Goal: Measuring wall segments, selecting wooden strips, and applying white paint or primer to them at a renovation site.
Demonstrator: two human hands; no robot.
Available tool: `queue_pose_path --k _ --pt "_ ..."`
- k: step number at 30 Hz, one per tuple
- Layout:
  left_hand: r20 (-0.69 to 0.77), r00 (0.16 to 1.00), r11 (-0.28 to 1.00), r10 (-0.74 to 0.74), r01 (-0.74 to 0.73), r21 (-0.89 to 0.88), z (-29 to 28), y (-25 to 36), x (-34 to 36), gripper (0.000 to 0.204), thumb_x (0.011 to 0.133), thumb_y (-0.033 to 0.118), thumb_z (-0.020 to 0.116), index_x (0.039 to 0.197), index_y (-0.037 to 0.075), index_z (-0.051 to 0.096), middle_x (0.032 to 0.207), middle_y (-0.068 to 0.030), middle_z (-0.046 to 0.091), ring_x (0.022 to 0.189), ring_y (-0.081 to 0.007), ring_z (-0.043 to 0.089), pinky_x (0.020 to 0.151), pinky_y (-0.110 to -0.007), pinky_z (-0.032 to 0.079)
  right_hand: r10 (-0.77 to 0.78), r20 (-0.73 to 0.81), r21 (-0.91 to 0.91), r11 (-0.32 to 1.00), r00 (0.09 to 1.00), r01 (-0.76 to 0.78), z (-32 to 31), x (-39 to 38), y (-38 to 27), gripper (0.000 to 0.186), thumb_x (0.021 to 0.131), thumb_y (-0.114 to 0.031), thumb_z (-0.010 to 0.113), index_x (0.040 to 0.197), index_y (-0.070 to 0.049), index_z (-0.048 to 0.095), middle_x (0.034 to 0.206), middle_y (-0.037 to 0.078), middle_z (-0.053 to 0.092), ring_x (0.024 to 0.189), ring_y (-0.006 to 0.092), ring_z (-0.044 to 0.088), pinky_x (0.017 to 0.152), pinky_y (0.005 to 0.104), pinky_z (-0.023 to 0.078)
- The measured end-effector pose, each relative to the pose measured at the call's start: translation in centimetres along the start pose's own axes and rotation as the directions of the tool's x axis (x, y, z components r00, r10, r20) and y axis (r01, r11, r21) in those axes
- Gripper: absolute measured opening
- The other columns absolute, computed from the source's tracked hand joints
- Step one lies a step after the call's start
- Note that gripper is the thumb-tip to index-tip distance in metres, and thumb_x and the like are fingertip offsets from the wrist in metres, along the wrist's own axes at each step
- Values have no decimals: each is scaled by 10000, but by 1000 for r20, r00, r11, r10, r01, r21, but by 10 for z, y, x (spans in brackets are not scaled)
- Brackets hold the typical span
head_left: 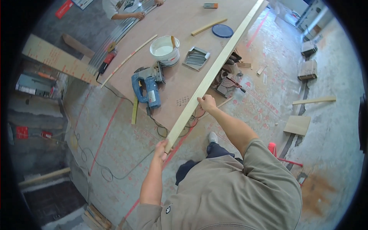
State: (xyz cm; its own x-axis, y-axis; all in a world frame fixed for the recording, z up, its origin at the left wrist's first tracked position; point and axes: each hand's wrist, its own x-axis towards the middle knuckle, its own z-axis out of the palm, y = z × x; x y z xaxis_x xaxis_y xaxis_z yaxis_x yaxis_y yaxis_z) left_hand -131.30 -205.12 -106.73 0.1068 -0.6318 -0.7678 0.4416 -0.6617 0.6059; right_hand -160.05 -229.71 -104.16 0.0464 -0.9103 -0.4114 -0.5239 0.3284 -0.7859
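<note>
My left hand (162, 150) grips the near end of a long pale wooden batten (220, 61), which runs diagonally to the far right of the plywood table (126, 88). My right hand (207, 102) holds the batten farther along, thumb and fingers closed on it. Left of the batten, a blue power tool (152, 93) rests on the table, with a white bucket (164, 55) holding a pale substance and a brush behind it. A tray of metal strips or fasteners (196, 59) sits beside the bucket. A blue lid (222, 31) and a short stick (203, 29) lie farther back.
A co-worker's hand (140, 16) holds metal channels at upper left. A mitre saw (227, 82) stands right of the table. Cables (115, 176) trail over the floor. Boxes (307, 70) and loose boards (297, 125) line the right wall. A red-handled tool (287, 161) is beside me.
</note>
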Motion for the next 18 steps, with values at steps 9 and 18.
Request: queue_pose_path --k 9,18 --pt "-338 932 983 129 -165 -81 27 10 13 236 967 294 579 1067 81 582 912 -64 633 736 -210 637 492 -358 508 -105 -71 -202 975 992 89 -60 70 -10 422 883 -420 611 939 -11 695 922 214 696 928 375 673 813 454 523" --pt "-478 874 985 86 -148 -92 33 12 5 199 956 265 594 1074 106 580 912 -44 628 734 -193 620 511 -340 474 -138 -164 -167 980 977 111 -176 281 -93 379 887 -377 626 1085 -55 662 863 187 713 893 287 704 836 405 519"
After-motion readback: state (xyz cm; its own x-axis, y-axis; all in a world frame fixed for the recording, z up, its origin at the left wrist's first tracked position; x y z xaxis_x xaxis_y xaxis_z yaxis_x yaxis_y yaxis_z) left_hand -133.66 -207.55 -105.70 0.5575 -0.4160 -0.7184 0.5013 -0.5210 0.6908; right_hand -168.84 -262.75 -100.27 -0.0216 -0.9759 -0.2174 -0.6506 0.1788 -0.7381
